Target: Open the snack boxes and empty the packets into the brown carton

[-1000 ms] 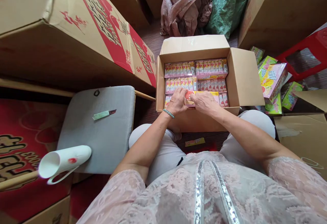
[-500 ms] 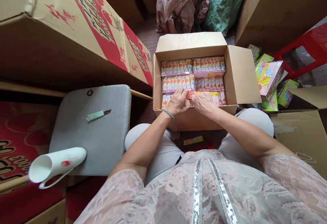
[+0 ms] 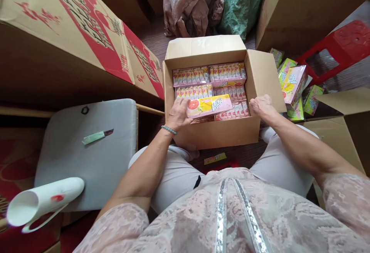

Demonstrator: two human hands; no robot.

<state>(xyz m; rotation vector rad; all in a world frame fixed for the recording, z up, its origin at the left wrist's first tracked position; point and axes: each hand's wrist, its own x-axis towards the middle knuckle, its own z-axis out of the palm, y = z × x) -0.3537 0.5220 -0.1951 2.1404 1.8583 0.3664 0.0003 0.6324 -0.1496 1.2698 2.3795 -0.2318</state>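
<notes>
An open cardboard carton (image 3: 215, 133) stands between my knees, packed with rows of small wrapped packets (image 3: 193, 91) in clear-topped boxes. My left hand (image 3: 179, 114) grips the left end of a pink and yellow box (image 3: 210, 106) with a grapefruit picture. This box lies slightly tilted over the front row. At the carton's right front wall is my right hand (image 3: 263, 106), its fingers curled in. Whatever those fingers may hold is hidden.
To my left, a grey stool (image 3: 95, 149) carries a green-wrapped bar (image 3: 94, 137) and a white mug (image 3: 46, 201) lying sideways. Large printed cartons (image 3: 115, 41) rise beyond. On the right, a pink box (image 3: 292, 83) sits among green packs, beside a red plastic stool (image 3: 347, 45).
My hands have parted: the right moved right to the carton's wall, the left shifted left. The grapefruit box is now uncovered and raised at an angle. The whole view shifted slightly.
</notes>
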